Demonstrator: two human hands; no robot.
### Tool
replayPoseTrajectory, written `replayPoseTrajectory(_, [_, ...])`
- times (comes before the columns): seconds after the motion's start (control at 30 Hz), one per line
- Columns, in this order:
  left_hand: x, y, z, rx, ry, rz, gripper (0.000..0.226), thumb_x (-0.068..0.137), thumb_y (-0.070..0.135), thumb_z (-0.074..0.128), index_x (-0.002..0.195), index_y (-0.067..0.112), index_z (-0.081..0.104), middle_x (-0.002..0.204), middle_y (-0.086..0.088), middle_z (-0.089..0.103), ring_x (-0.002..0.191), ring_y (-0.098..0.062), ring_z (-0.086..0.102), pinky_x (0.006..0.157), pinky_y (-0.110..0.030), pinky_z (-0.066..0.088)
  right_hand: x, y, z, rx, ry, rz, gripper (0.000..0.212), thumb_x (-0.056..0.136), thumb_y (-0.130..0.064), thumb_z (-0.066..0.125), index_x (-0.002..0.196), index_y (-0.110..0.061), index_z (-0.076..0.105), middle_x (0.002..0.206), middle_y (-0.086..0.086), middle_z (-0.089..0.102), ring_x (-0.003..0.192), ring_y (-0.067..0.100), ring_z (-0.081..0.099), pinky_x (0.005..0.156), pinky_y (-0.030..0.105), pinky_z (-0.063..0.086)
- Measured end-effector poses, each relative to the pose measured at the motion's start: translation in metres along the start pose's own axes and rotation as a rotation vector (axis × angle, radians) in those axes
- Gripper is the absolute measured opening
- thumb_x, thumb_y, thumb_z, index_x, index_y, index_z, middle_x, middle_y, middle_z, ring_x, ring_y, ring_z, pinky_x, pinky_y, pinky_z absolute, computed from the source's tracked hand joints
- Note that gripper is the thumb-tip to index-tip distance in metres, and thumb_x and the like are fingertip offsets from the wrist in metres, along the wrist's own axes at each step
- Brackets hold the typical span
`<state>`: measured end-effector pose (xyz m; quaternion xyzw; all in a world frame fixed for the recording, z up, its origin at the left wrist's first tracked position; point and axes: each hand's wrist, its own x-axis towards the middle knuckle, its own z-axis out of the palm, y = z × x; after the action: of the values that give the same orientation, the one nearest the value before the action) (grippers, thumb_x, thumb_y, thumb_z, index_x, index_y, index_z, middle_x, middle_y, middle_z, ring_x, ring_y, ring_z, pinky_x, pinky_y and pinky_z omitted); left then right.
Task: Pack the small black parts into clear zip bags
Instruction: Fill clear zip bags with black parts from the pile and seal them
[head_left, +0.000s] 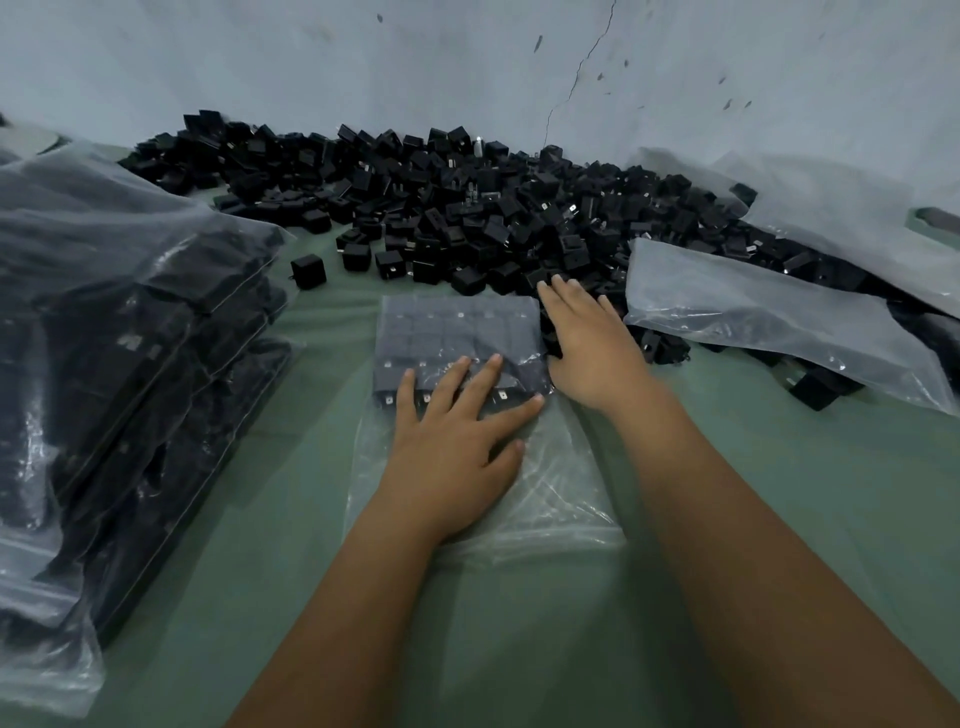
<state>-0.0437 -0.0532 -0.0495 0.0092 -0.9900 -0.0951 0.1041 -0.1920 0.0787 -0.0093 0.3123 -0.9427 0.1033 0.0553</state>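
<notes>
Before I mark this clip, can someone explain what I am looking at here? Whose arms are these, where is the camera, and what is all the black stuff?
There is no machine here: a person is working bare-handed, and the single picture comes from a camera on their head, looking forward and down. On the green table lies a big heap of small black parts, against a pale wall. In the middle lies a clear zip bag, partly filled with parts laid in rows. The left hand rests flat on it, fingers spread. The right hand reaches with straight fingers to the heap's edge and holds nothing. Filled bags are stacked at the left; more clear bags lie over parts at the right.
</notes>
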Motion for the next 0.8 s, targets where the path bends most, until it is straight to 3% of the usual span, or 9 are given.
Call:
replayPoseTrajectory(0.1, [0.001, -0.001, 0.002, -0.006, 0.012, -0.01, 0.052, 0.094, 0.057, 0.021, 0.145, 0.057, 0.01, 0.163, 0.015, -0.005, 0.148, -0.011, -0.013, 0.109, -0.049, -0.027, 0.02, 0.014, -0.003, -0.047, -0.198, 0.103, 0.074, 0.091, -0.038, 0.046, 0.152, -0.039, 0.004, 0.161, -0.005, -0.005, 0.148, 0.017, -0.003, 0.117, 0.047, -0.003])
replayPoseTrajectory(0.2, [0.002, -0.002, 0.003, -0.043, 0.036, -0.038, 0.062, 0.094, 0.056, 0.029, 0.148, 0.048, -0.001, 0.162, 0.019, -0.001, 0.147, -0.007, -0.012, 0.112, -0.047, -0.025, 0.025, 0.024, -0.001, -0.061, -0.216, 0.206, 0.056, 0.092, -0.062, 0.031, 0.144, -0.056, 0.014, 0.16, -0.015, -0.001, 0.148, 0.014, 0.002, 0.112, 0.059, 0.009])
replayPoseTrajectory(0.3, [0.003, -0.003, 0.004, -0.01, 0.029, -0.044, 0.068, 0.093, 0.058, 0.023, 0.151, 0.043, -0.01, 0.162, 0.019, -0.005, 0.147, -0.006, -0.013, 0.111, -0.047, -0.026, 0.021, 0.026, 0.002, -0.048, -0.123, 0.242, 0.048, 0.095, -0.052, 0.031, 0.143, -0.047, 0.028, 0.16, -0.015, 0.008, 0.147, 0.012, 0.009, 0.111, 0.058, 0.021])
replayPoseTrajectory(0.4, [0.003, -0.003, 0.004, 0.0, 0.019, -0.042, 0.065, 0.092, 0.059, 0.022, 0.151, 0.044, -0.001, 0.162, 0.019, -0.005, 0.147, -0.006, -0.012, 0.11, -0.046, -0.026, 0.001, 0.027, 0.003, -0.081, -0.034, 0.324, 0.042, 0.096, -0.04, 0.03, 0.136, -0.037, 0.041, 0.157, -0.009, 0.024, 0.143, 0.017, 0.023, 0.108, 0.053, 0.022])
replayPoseTrajectory(0.47, [0.004, -0.003, 0.003, -0.034, 0.031, -0.043, 0.062, 0.093, 0.058, 0.029, 0.15, 0.045, 0.008, 0.162, 0.019, 0.002, 0.147, -0.005, -0.008, 0.112, -0.045, -0.023, -0.019, 0.028, -0.001, -0.092, 0.041, 0.386, 0.031, 0.094, -0.036, 0.031, 0.117, -0.031, 0.051, 0.128, -0.002, 0.056, 0.122, 0.024, 0.048, 0.105, 0.052, 0.022])
replayPoseTrajectory(0.53, [0.005, -0.004, 0.001, -0.067, 0.044, -0.047, 0.059, 0.093, 0.055, 0.036, 0.148, 0.047, 0.016, 0.161, 0.02, 0.008, 0.147, -0.006, -0.003, 0.114, -0.047, -0.018, -0.039, 0.026, -0.007, -0.097, 0.075, 0.432, 0.023, 0.093, -0.034, 0.034, 0.1, -0.027, 0.055, 0.091, -0.006, 0.059, 0.102, 0.023, 0.054, 0.107, 0.058, 0.018])
replayPoseTrajectory(0.63, [0.006, -0.004, -0.004, -0.114, 0.028, -0.037, 0.056, 0.094, 0.051, 0.04, 0.147, 0.047, 0.022, 0.16, 0.019, 0.013, 0.147, -0.007, 0.002, 0.116, -0.051, -0.012, -0.056, 0.015, -0.015, -0.118, 0.073, 0.447, 0.028, 0.091, -0.034, 0.038, 0.096, -0.03, 0.065, 0.098, -0.007, 0.06, 0.113, 0.02, 0.05, 0.107, 0.06, 0.006])
replayPoseTrajectory(0.73, [0.004, -0.006, -0.011, -0.185, 0.087, -0.035, 0.051, 0.094, 0.044, 0.046, 0.144, 0.045, 0.034, 0.159, 0.017, 0.023, 0.147, -0.007, 0.008, 0.118, -0.049, -0.006, -0.062, -0.01, -0.015, -0.057, 0.239, 0.323, 0.028, 0.09, -0.035, 0.046, 0.109, -0.032, 0.066, 0.114, -0.007, 0.061, 0.113, 0.02, 0.051, 0.102, 0.046, 0.018])
replayPoseTrajectory(0.8, [-0.001, -0.016, -0.019, -0.21, 0.223, -0.102, 0.046, 0.095, 0.037, 0.051, 0.14, 0.042, 0.044, 0.157, 0.013, 0.03, 0.148, -0.011, 0.014, 0.119, -0.048, -0.002, -0.063, -0.029, -0.009, 0.177, 0.261, 0.248, 0.033, 0.091, -0.036, 0.052, 0.122, -0.031, 0.061, 0.121, -0.005, 0.059, 0.112, 0.018, 0.052, 0.101, 0.041, 0.032])
